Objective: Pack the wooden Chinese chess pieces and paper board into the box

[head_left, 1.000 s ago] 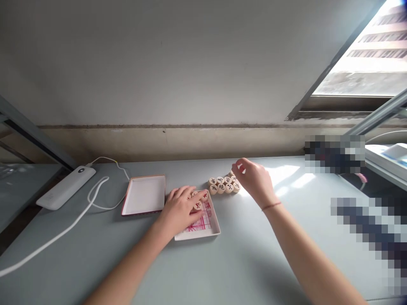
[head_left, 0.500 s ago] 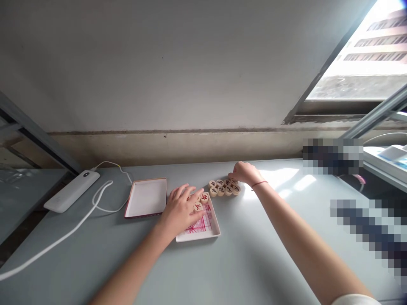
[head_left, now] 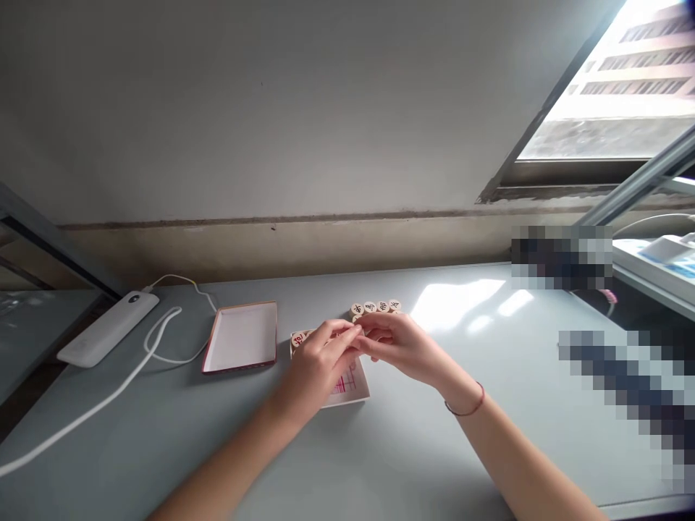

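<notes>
Both hands meet over an open white box (head_left: 355, 399), their fingertips together. My left hand (head_left: 320, 362) is bent in a pinch and hides most of the box. My right hand (head_left: 402, 344) is closed too, thumb and fingers pressed towards the left fingertips. Whatever lies between them is hidden. Past the left knuckles shows a round wooden Chinese chess piece (head_left: 298, 339) with a red character, in the box's far left corner. Pink-printed paper (head_left: 347, 380) lines the box. Behind my right hand, black-lettered Chinese chess pieces (head_left: 370, 307) stand in rows on the table, the near row mostly covered.
A shallow box lid (head_left: 242, 339) lies open side up to the left. Farther left are a white power strip (head_left: 108, 329) and its looping white cable (head_left: 114, 405). A wall (head_left: 260, 250) borders the grey table (head_left: 423, 434) at the back. Blurred dark items sit at the right.
My right hand has come from the far end of the piece rows to my left hand over the box. My left fingers, spread over the red pieces before, have drawn into a pinch.
</notes>
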Action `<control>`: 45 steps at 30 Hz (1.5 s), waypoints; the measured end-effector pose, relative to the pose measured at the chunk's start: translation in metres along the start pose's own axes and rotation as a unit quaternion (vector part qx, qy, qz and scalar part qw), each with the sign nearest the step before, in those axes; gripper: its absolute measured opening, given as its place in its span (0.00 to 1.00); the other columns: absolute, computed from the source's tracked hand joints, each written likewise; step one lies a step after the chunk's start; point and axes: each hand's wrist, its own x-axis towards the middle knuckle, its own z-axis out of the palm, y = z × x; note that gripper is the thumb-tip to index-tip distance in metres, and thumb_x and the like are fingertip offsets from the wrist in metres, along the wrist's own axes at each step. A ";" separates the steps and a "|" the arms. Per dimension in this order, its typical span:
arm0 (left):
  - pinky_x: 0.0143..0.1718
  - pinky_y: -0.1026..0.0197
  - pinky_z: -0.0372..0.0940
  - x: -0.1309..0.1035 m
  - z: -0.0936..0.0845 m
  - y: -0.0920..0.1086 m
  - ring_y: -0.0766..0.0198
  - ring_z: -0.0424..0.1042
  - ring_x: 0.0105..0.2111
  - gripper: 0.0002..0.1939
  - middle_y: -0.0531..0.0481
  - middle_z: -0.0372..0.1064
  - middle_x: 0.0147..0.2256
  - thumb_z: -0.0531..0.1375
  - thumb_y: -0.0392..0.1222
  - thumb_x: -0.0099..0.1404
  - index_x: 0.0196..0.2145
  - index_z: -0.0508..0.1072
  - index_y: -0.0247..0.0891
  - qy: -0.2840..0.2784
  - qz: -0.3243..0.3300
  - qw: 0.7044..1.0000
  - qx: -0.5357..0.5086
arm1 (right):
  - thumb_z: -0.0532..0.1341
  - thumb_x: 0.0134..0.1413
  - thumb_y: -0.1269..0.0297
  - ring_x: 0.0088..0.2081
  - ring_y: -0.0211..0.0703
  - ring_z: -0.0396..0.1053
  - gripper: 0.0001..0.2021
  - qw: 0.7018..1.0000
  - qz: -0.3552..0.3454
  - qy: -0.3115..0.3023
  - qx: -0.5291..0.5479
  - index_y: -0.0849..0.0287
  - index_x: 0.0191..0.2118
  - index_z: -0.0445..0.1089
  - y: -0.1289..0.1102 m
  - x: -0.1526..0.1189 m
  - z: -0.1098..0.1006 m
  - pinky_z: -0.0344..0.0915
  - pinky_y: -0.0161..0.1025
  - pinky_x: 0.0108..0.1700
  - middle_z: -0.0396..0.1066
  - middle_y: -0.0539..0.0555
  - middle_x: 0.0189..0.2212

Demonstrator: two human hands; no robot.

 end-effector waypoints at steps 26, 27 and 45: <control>0.45 0.52 0.58 -0.009 -0.028 -0.029 0.53 0.65 0.47 0.13 0.46 0.69 0.48 0.60 0.49 0.63 0.44 0.72 0.45 -0.140 -0.035 0.967 0.209 | 0.56 0.54 0.75 0.38 0.43 0.66 0.09 0.953 -0.095 0.039 -0.286 0.55 0.39 0.67 0.018 -0.009 0.019 0.67 0.42 0.39 0.68 0.53 0.35; 0.45 0.51 0.57 -0.011 -0.032 -0.032 0.52 0.64 0.48 0.15 0.46 0.69 0.48 0.60 0.51 0.62 0.45 0.71 0.45 -0.139 -0.049 0.964 0.219 | 0.56 0.54 0.75 0.40 0.45 0.65 0.08 0.940 -0.108 0.038 -0.322 0.56 0.38 0.67 0.018 -0.009 0.023 0.67 0.43 0.40 0.68 0.54 0.35; 0.45 0.49 0.54 -0.034 -0.031 -0.040 0.53 0.68 0.46 0.23 0.47 0.71 0.48 0.61 0.42 0.58 0.52 0.68 0.45 -0.165 -0.172 0.951 0.197 | 0.56 0.58 0.63 0.30 0.40 0.65 0.04 0.919 -0.086 0.078 -0.378 0.57 0.34 0.66 0.020 0.002 0.025 0.63 0.35 0.30 0.67 0.54 0.34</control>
